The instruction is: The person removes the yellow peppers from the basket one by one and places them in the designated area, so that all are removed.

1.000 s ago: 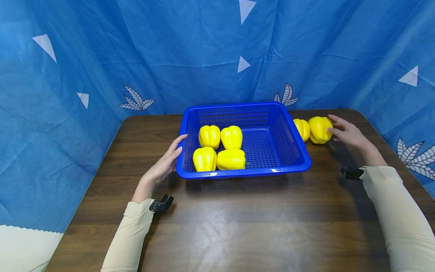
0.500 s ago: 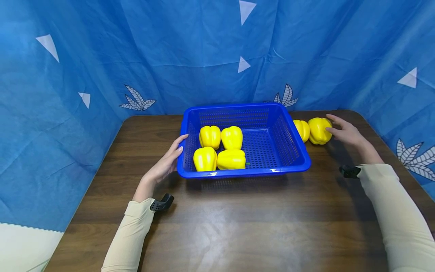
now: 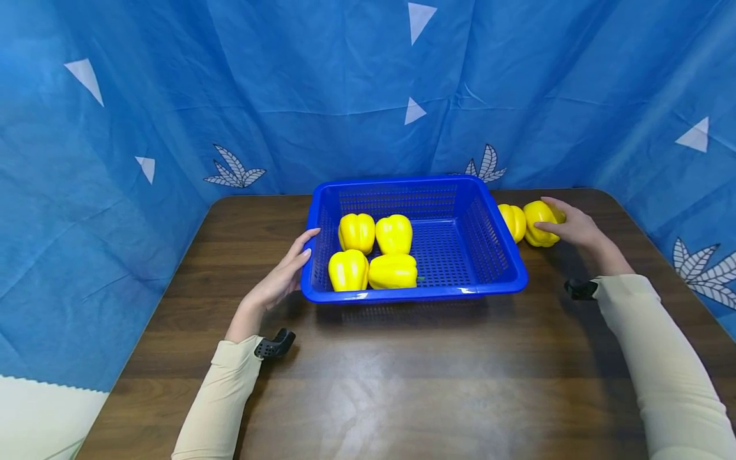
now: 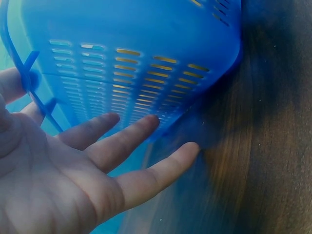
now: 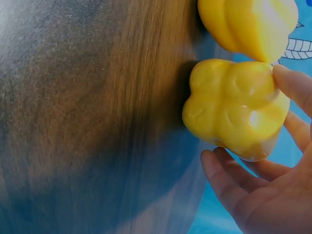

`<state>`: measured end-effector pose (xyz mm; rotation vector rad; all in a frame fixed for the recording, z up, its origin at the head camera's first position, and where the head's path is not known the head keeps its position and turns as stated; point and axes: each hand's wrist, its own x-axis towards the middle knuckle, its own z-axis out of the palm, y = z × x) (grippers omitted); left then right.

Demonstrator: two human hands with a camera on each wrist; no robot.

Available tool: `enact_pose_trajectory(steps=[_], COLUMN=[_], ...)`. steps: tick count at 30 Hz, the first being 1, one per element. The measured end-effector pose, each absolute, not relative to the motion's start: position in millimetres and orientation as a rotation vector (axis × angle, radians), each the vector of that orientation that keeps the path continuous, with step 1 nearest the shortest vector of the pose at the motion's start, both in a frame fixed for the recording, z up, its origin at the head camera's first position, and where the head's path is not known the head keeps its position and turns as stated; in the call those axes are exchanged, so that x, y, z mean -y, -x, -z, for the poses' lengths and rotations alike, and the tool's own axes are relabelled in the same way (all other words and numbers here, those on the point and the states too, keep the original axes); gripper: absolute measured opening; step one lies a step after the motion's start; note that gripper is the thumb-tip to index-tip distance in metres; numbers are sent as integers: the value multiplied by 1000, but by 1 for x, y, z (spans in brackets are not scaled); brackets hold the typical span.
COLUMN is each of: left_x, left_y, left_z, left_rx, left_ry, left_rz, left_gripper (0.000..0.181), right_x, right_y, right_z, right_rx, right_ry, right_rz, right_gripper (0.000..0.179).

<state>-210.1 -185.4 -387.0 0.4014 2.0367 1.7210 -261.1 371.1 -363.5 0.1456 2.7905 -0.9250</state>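
A blue plastic basket (image 3: 414,293) stands at mid-table, holding several yellow bell peppers (image 3: 356,233) in its left half. My left hand (image 3: 276,281) is at the basket's left end, thumb and index finger over the rim. Its other fingers (image 4: 129,144) stretch out along the slotted outer wall (image 4: 126,78). Right of the basket, my right hand (image 3: 577,227) holds a yellow bell pepper (image 5: 234,105), thumb on one side and fingers curled around the other. That pepper rests on the table. A second loose pepper (image 3: 513,222) lies between it and the basket, partly hidden by the basket.
The dark wooden table (image 3: 402,383) extends in front of the basket and to both sides. A blue patterned cloth (image 3: 345,89) hangs behind the table and along its sides. Each wrist wears a black strap-like device (image 3: 275,344).
My right hand has moved left and closed around the outer loose pepper, its thumb now over the front. The left hand and basket have held their places.
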Motion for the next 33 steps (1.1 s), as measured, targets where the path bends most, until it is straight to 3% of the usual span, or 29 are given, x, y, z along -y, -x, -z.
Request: enact_pose_trajectory(steps=[33], left_x=[186], left_y=[210], left_z=[386], left_rx=[-2029], left_ry=[-416], left_rz=[-1722], left_gripper=[51], right_x=[-371], right_y=[254], right_z=[360], right_rx=[-2873], right_ry=[-113], right_rz=[768], right_gripper=[83])
